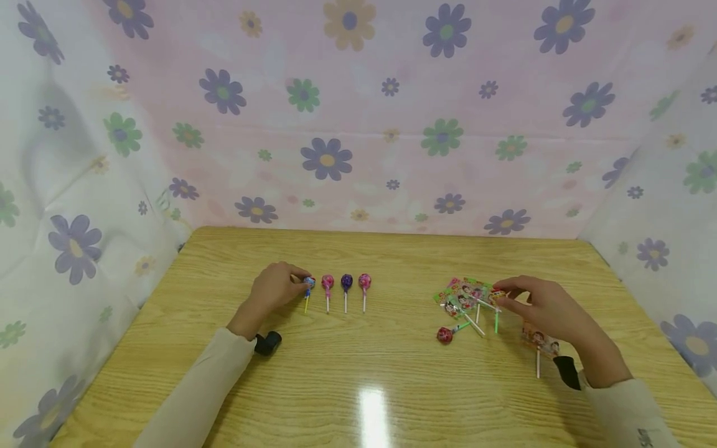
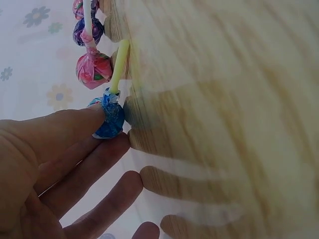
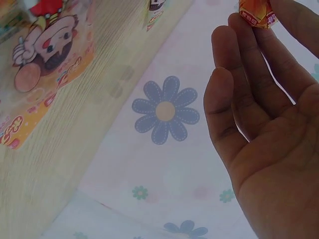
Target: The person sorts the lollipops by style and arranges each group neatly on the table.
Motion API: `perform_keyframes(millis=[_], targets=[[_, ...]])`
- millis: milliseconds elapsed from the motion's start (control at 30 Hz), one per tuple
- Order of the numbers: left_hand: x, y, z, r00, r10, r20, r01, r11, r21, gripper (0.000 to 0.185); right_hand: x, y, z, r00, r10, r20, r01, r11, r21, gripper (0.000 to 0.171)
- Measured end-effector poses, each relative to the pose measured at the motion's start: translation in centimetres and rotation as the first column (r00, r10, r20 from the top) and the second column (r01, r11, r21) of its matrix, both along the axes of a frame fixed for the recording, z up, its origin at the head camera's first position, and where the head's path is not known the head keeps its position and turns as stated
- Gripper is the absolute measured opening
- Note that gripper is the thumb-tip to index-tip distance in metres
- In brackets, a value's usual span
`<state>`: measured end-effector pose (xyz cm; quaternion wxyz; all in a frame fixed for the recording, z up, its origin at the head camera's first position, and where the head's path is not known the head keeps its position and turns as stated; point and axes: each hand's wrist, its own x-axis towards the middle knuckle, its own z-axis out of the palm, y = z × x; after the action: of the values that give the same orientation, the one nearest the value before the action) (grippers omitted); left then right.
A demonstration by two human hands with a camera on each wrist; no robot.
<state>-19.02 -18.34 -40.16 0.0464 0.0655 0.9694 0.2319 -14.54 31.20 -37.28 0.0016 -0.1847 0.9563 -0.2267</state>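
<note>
My left hand [image 1: 278, 290] pinches the head of a blue lollipop [image 1: 309, 284] with a yellow stick, which lies on the wooden table [image 1: 358, 386]. In the left wrist view two fingertips [image 2: 94, 117] close on the blue wrapper [image 2: 112, 119]. Right of it, a pink lollipop [image 1: 327, 284], a purple one [image 1: 346, 282] and another pink one [image 1: 365, 282] lie in a row. My right hand [image 1: 540, 306] pinches an orange-wrapped lollipop [image 1: 495, 296] with a green stick, at the edge of a pile of flat cartoon-wrapped lollipops [image 1: 462, 295]. The right wrist view shows the orange wrapper [image 3: 256, 14] at my fingertips.
A red round lollipop [image 1: 445, 336] lies in front of the pile. One flat cartoon lollipop [image 1: 539, 341] with a white stick lies under my right wrist. Flowered cloth walls [image 1: 358, 124] close off the table at the back and both sides.
</note>
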Motion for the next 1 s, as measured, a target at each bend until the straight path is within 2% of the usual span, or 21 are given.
perform_keyframes(millis=[467, 1000], targets=[[-0.1, -0.1, -0.1, 1.0, 0.005, -0.001, -0.005, 1.0, 0.029, 0.03, -1.0, -1.5, -0.2, 1.0, 0.029, -0.006, -0.029, 0.999, -0.02, 0.033], [-0.3, 0.0, -0.1, 1.0, -0.002, 0.0, 0.002, 1.0, 0.016, 0.029, -2.1, -4.0, -0.1, 0.999, 0.05, -0.002, -0.05, 0.998, -0.026, 0.037]])
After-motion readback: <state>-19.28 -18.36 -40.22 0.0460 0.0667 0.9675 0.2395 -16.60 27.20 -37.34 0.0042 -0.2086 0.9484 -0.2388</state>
